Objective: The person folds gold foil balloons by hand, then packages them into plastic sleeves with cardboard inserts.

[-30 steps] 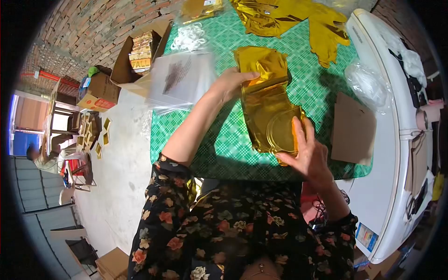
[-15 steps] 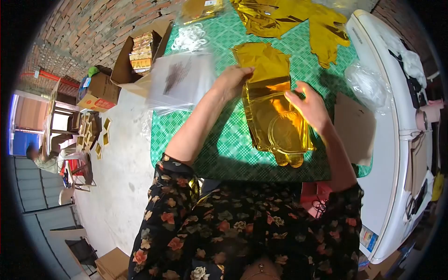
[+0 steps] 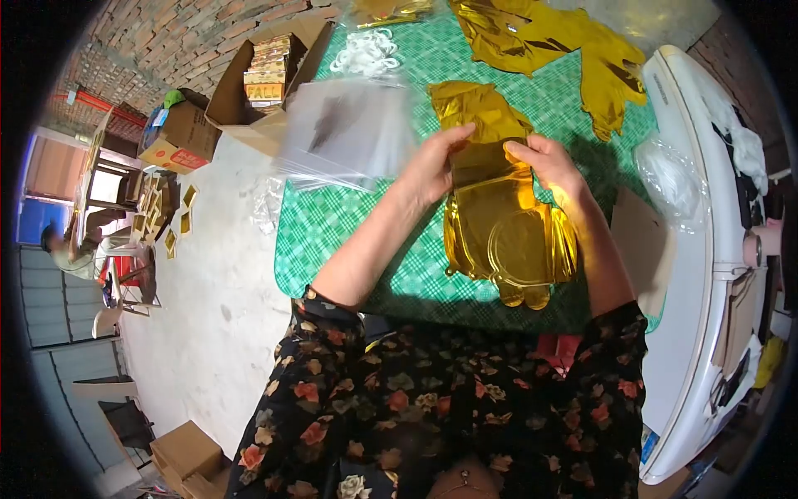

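A flat, uninflated gold foil balloon (image 3: 507, 212) lies partly folded in front of me, with a round raised seam and two small lobes at its near end. My left hand (image 3: 439, 165) grips its left edge, thumb on top and fingers underneath. On the opposite edge my right hand (image 3: 550, 169) pinches the foil the same way, its thumb pointing inward. The balloon's far part (image 3: 478, 104) spreads out beyond my hands, loosely creased. The fingers under the foil are hidden.
Clear plastic bags (image 3: 349, 129) and white ties (image 3: 366, 51) lie left on the green checked tablecloth (image 3: 332, 237). More gold foil (image 3: 532, 37) is at the back. Right are a plastic-wrapped bundle (image 3: 669, 179), cardboard (image 3: 640, 237) and a white appliance (image 3: 706, 274). A person (image 3: 75, 254) sits far left.
My right hand has moved up along the balloon's right edge and now pinches it level with my left hand. The view has shifted slightly.
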